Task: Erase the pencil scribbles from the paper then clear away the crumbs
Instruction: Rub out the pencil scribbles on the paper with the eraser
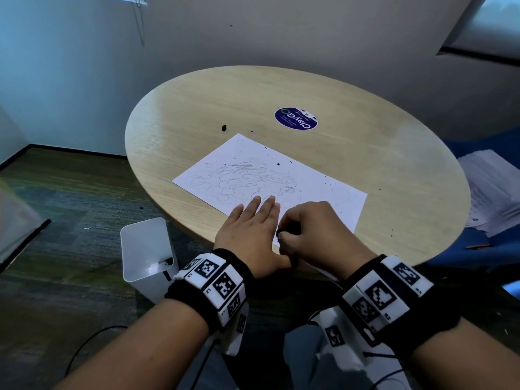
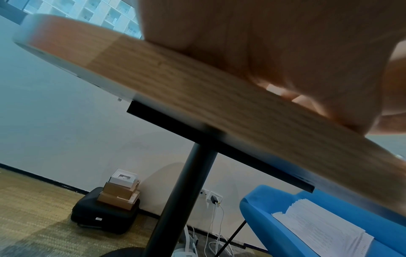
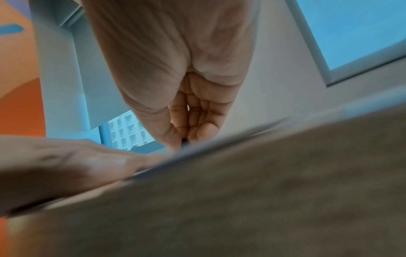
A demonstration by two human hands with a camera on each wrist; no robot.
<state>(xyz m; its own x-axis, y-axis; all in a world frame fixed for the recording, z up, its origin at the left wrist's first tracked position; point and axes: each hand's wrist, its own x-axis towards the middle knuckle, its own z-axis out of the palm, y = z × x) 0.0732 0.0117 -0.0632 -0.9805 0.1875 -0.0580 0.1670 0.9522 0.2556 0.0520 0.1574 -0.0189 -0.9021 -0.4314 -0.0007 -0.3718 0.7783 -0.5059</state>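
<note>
A white sheet of paper with grey pencil scribbles lies on the round wooden table. Dark eraser crumbs dot the sheet's far and right parts. My left hand lies flat on the sheet's near corner, fingers straight and spread. Just right of it, my right hand curls its fingers round a small dark eraser, held against the paper near its near edge. In the right wrist view the right hand pinches a dark thing at the paper's edge; most of the eraser is hidden.
A white bin stands on the carpet left of the table's near edge. A blue round sticker and a dark blob sit on the far tabletop. A blue chair with stacked papers stands to the right.
</note>
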